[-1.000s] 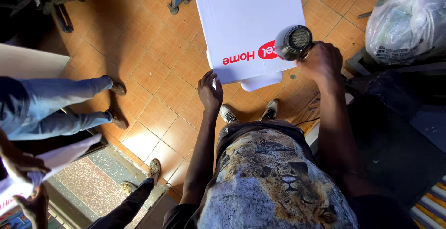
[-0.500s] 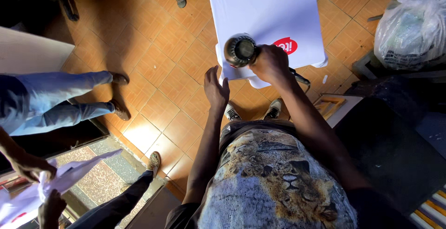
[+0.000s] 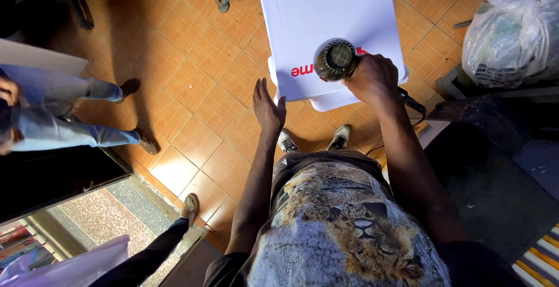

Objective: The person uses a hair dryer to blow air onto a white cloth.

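While the white fabric (image 3: 326,19) lies stretched flat over a narrow bench, red print near its near edge, the right hand (image 3: 372,77) is wrapped tight around the handle of a black hair dryer (image 3: 336,60). The dryer's round grille end faces up toward the camera, and its body hangs just over the printed part of the cloth; whether it touches the cloth cannot be told. A dark cord (image 3: 411,102) runs from under the right hand toward the floor on the right.

The left hand (image 3: 268,106) is open and flat, fingers together, holding nothing. It sits at the near left corner of the fabric, fingertips at or just beside its edge.

Below the fabric's rounded near end are the person's two white-and-dark shoes (image 3: 314,140) on the orange tiled floor (image 3: 192,77). Well to the left stands another person in blue jeans (image 3: 58,112) and dark shoes. A third person's patterned shoe (image 3: 188,205) shows at the lower left. A filled, clear plastic bag (image 3: 512,31) rests at the upper right, well apart from the hands.
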